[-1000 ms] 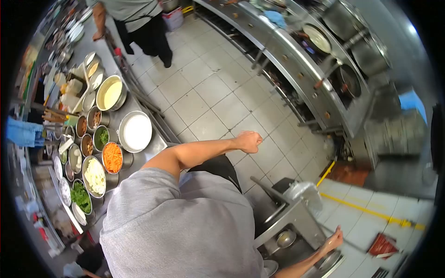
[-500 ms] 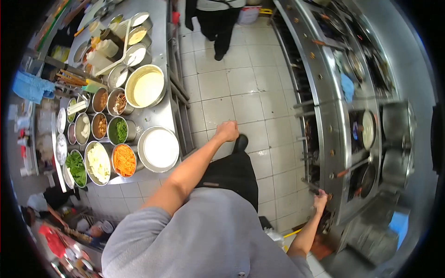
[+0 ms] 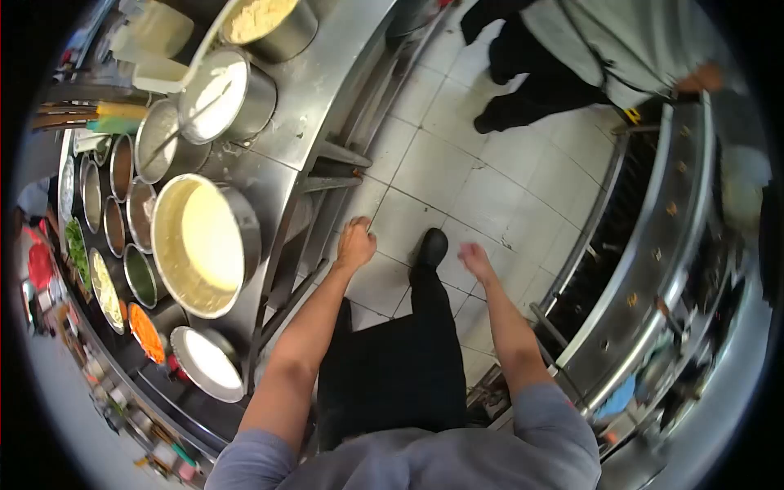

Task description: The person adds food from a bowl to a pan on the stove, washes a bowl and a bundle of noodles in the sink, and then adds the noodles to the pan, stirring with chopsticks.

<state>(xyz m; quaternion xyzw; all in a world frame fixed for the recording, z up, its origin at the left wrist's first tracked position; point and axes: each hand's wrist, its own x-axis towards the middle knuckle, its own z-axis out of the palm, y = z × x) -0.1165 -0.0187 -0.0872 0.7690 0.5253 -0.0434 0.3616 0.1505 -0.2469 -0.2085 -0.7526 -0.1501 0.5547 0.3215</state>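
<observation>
My left hand (image 3: 357,243) hangs over the tiled floor, beside the steel prep counter (image 3: 282,122). Its fingers are curled in, and I see nothing in them. My right hand (image 3: 475,261) is held out over the floor, slightly blurred, with its fingers also curled and no object showing. Nearest my left hand on the counter stands a large pot of pale yellow batter (image 3: 211,237). Below it is a bowl of white liquid (image 3: 206,361). Shredded carrot (image 3: 145,333) fills a container beside that bowl.
A person in a light top (image 3: 600,57) stands ahead at the right, near the stove line (image 3: 653,237). Metal containers (image 3: 237,94) line the counter on my left. Floor tiles (image 3: 433,180) run between counter and stoves. A bar (image 3: 549,325) juts out at the stove's front.
The view has shifted forward and turned, so the batter pot and the other person look closer. My right hand has left the stove front and now hangs over the floor.
</observation>
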